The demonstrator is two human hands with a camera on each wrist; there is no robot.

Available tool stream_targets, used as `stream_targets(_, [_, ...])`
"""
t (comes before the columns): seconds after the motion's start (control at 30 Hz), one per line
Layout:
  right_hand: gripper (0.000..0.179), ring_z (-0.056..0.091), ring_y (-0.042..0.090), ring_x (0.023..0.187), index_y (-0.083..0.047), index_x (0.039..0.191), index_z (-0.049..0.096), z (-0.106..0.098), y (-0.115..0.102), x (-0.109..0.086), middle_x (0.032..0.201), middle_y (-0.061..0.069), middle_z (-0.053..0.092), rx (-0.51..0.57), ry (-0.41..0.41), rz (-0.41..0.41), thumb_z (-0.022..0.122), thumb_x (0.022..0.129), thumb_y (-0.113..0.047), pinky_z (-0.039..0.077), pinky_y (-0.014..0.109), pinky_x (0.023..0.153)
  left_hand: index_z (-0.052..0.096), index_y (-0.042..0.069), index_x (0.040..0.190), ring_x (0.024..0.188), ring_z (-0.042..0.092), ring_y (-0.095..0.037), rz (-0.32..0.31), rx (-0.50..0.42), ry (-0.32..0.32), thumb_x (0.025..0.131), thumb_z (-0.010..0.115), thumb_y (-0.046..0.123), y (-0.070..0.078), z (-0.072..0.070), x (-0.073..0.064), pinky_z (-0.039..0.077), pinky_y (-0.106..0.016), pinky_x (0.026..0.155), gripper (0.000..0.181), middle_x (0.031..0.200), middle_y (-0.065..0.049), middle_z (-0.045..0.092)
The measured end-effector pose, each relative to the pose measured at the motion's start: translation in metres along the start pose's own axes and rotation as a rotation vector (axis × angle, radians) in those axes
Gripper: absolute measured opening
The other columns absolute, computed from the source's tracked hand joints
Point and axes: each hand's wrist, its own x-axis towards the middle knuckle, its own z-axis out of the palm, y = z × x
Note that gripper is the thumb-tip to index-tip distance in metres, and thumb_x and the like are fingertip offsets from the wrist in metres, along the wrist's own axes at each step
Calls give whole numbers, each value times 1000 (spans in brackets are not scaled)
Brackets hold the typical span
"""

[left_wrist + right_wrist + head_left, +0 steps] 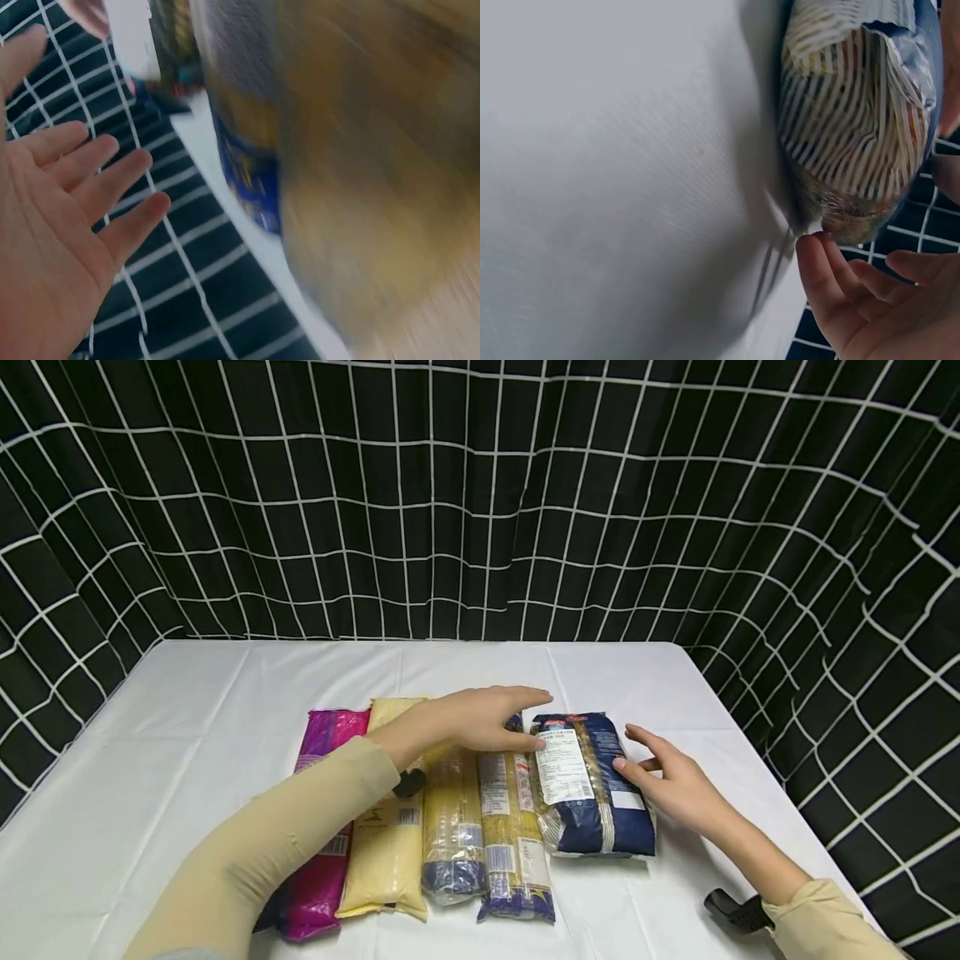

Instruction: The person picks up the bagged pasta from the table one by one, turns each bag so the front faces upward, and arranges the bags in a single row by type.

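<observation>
My left hand (483,718) reaches over the packs with its fingers straight and holds nothing; its open palm (52,232) shows in the left wrist view. Its thumb overlaps the upper left of a navy bag (630,831) with a white printed label. On that bag's right side is my right hand (678,785), fingers loosely extended and thumb at the edge. In the right wrist view, its fingertips (814,259) are right by one end of the striped bag (847,135). Left of the navy bag lie two clear-wrapped yellow packs, one (453,827) beside the other (504,827).
A pale yellow bag (386,868) and a magenta bag (318,893) continue the row leftward, partly hidden by the left sleeve (300,818). All lie on a white-covered table (187,718). Black curtains (465,510) with a white grid surround it. A black strap (738,910) is at the right wrist.
</observation>
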Motion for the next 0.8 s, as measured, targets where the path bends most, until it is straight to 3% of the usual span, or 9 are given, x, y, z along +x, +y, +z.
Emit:
stream_targets(0.17, [72, 68, 33, 113, 0, 160, 34, 2, 0, -3, 157, 24, 45, 10, -6, -10, 60, 106, -39, 55, 41, 84, 31, 13, 164, 153, 34, -20, 32, -32, -36, 107, 56, 45, 14, 11, 37, 30, -33, 124, 70, 168, -5, 35])
stream_targets(0.33, [72, 67, 32, 112, 1, 160, 33, 3, 0, -4, 156, 27, 45, 35, -31, 4, 59, 106, -40, 55, 36, 79, 36, 12, 162, 146, 45, -21, 49, -145, -51, 104, 66, 33, 15, 19, 62, 39, -31, 118, 69, 162, -6, 44])
stream_targets(0.57, [74, 67, 32, 113, -1, 161, 32, 7, 1, -4, 151, 31, 49, 91, -64, 70, 59, 106, -42, 56, 35, 81, 46, 11, 157, 145, 46, -23, 15, -329, -48, 98, 75, 28, 7, 26, 68, 40, -33, 118, 68, 157, -7, 51])
stream_targets(0.8, [70, 64, 21, 94, 1, 158, 39, 8, 1, -3, 141, 29, 58, 173, 25, 59, 68, 102, -31, 55, 26, 68, 41, 11, 160, 149, 40, -26, -18, -437, -48, 99, 74, 29, 4, 32, 67, 35, -39, 122, 72, 161, -9, 45])
